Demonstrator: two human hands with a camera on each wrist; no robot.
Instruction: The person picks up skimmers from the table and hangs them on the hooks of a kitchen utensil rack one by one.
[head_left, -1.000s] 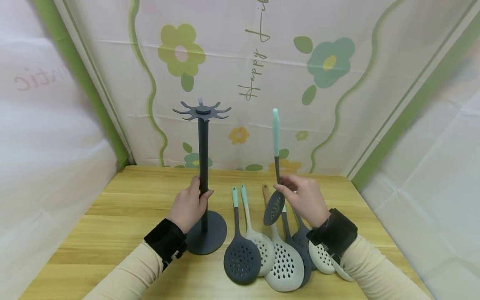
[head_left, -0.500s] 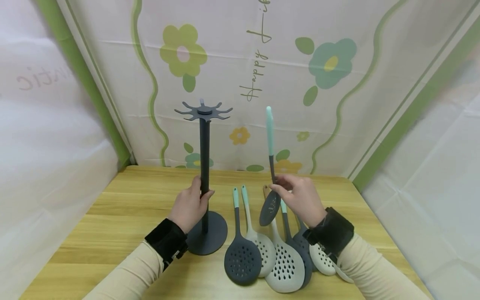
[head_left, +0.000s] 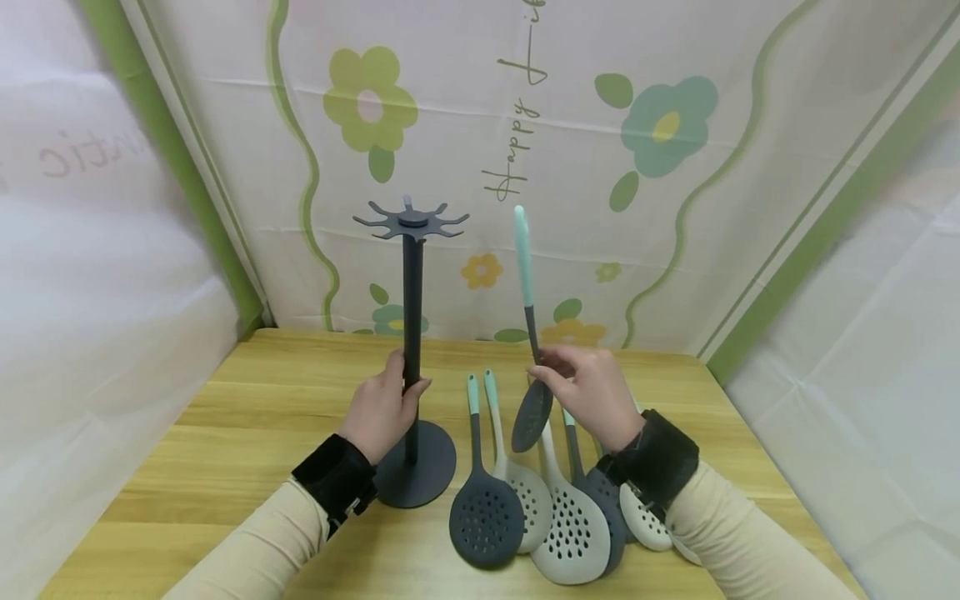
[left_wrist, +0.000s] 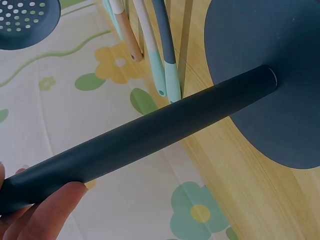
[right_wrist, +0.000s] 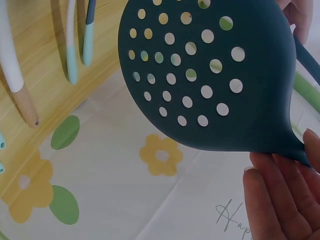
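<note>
My left hand (head_left: 381,408) grips the pole of a dark utensil stand (head_left: 412,292), whose round base rests on the table and whose top spreads into several hooks. In the left wrist view, fingers (left_wrist: 55,210) wrap the pole. My right hand (head_left: 592,392) pinches a dark skimmer (head_left: 532,412) near its head, holding it in the air with the mint handle up, slightly right of the stand. Its holes show plainly in the right wrist view, where the skimmer head (right_wrist: 200,85) sits above my fingers (right_wrist: 280,195).
On the wooden table (head_left: 225,433) lie several more utensils, handles away from me. They include a dark skimmer (head_left: 487,521), a pale skimmer (head_left: 573,533) and a white one (head_left: 645,521) partly hidden by my right arm. A flowered cloth wall (head_left: 465,125) stands behind.
My right hand has moved left with the skimmer, bringing it closer to the stand, and its handle now leans a little left. The left hand keeps its hold on the pole.
</note>
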